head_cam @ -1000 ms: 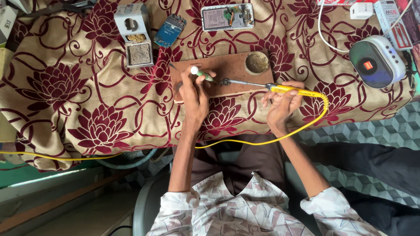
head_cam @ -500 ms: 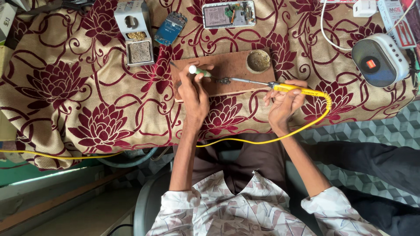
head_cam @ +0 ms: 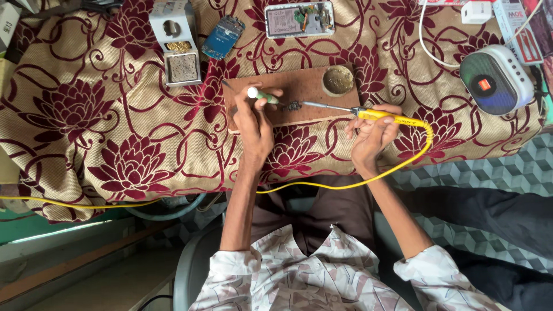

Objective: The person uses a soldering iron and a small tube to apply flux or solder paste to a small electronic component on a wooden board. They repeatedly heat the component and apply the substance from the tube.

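Observation:
My left hand (head_cam: 253, 124) grips a small green tool with a white end (head_cam: 262, 96), pointed at a tiny part (head_cam: 291, 106) on a brown wooden board (head_cam: 299, 86). My right hand (head_cam: 373, 131) holds a yellow-handled soldering iron (head_cam: 380, 116); its metal tip (head_cam: 319, 105) reaches left and meets the tiny part. A yellow cord (head_cam: 403, 164) runs from the iron down and off the table edge. A round tin (head_cam: 338, 80) sits on the board's right end.
A maroon and gold flowered cloth (head_cam: 109, 115) covers the table. On it lie a grey iron stand with sponge (head_cam: 177, 43), a blue circuit board (head_cam: 223, 37), an opened phone (head_cam: 299, 19), a round speaker (head_cam: 495, 80) and a white cable (head_cam: 429, 43).
Both hands stay in place over the board. The iron's tip and the green tool have barely shifted at the small part.

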